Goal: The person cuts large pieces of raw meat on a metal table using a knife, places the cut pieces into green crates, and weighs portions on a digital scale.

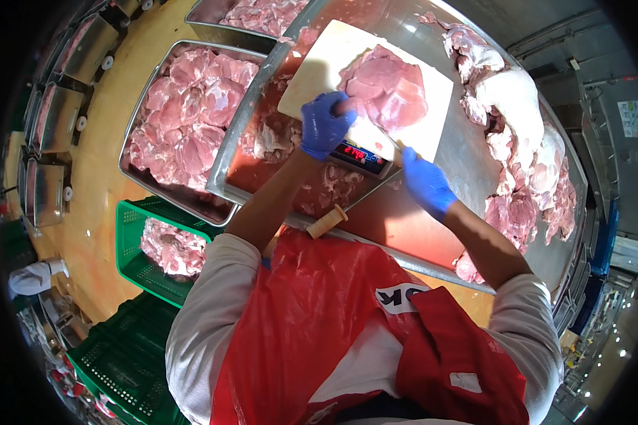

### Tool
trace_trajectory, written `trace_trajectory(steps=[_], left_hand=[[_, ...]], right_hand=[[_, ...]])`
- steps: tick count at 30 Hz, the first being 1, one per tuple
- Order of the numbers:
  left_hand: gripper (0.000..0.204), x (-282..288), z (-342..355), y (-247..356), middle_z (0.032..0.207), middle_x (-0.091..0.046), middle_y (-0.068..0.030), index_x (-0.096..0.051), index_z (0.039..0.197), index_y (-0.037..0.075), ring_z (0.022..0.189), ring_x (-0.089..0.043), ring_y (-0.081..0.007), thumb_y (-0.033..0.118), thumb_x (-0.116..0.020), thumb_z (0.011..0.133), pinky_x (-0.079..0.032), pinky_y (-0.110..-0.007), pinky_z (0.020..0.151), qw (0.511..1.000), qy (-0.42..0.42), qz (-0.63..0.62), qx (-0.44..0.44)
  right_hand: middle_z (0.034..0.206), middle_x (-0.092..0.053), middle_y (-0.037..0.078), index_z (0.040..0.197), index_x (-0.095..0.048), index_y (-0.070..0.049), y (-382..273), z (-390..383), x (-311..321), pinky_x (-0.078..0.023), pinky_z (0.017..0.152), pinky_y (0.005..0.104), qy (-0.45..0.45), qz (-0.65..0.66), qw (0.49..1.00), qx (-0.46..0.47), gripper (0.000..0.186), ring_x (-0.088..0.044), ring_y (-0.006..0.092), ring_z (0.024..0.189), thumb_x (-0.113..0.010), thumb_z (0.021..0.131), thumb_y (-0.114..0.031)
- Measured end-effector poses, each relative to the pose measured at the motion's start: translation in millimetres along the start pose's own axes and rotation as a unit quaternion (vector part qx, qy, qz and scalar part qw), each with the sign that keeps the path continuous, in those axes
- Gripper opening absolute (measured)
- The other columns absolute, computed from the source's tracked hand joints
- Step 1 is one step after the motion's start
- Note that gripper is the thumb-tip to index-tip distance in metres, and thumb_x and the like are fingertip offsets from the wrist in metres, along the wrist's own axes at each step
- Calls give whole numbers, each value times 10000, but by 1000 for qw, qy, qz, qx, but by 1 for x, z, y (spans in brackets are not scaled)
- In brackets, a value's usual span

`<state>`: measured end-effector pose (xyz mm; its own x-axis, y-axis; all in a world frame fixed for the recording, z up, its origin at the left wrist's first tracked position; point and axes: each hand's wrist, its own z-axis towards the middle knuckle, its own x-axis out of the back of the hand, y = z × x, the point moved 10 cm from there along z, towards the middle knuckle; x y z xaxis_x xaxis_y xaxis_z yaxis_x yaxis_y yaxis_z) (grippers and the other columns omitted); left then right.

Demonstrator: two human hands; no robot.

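Note:
A large pink slab of raw meat (384, 86) lies on a white cutting board (432, 106). My left hand (326, 126), in a blue glove, is closed on the slab's near left edge. My right hand (428, 185), also blue-gloved and slightly blurred, grips a knife (391, 139) whose thin blade points up and left toward the meat's near edge. Under the board's near side, a scale (365, 160) shows a lit red and blue display. Nearest me, a sharpening steel (327, 222) with a pale handle rests over the table's front edge.
Meat scraps (269, 139) lie left on the wet metal table (418, 237). Whole pale pieces with skin (514, 106) line its right side. Beyond the left edge stand a metal tub of cut meat (191, 113), another tub (259, 14), and a green crate with meat (131, 241).

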<state>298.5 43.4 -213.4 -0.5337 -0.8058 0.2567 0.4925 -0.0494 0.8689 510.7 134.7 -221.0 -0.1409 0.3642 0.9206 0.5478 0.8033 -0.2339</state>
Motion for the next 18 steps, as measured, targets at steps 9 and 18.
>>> trace_trajectory(steps=[9,18], left_hand=[[187,7,-9,-59,736,-632,-84,-672,838,10,689,-575,-140,148,-724,723,-490,-314,646,975,-42,-182,122],[241,12,-8,-53,723,-607,-68,-649,864,11,665,-563,-154,153,-750,698,-494,-326,653,989,-54,-93,97]], right_hand=[[907,-651,304,1110,-432,-18,-31,-1,14,-502,715,595,4,122,992,-2,227,-642,516,789,-331,1000,-188],[837,-646,324,1047,-429,50,-49,78,1,-528,694,554,82,23,995,55,160,-660,490,785,-472,918,-33]])
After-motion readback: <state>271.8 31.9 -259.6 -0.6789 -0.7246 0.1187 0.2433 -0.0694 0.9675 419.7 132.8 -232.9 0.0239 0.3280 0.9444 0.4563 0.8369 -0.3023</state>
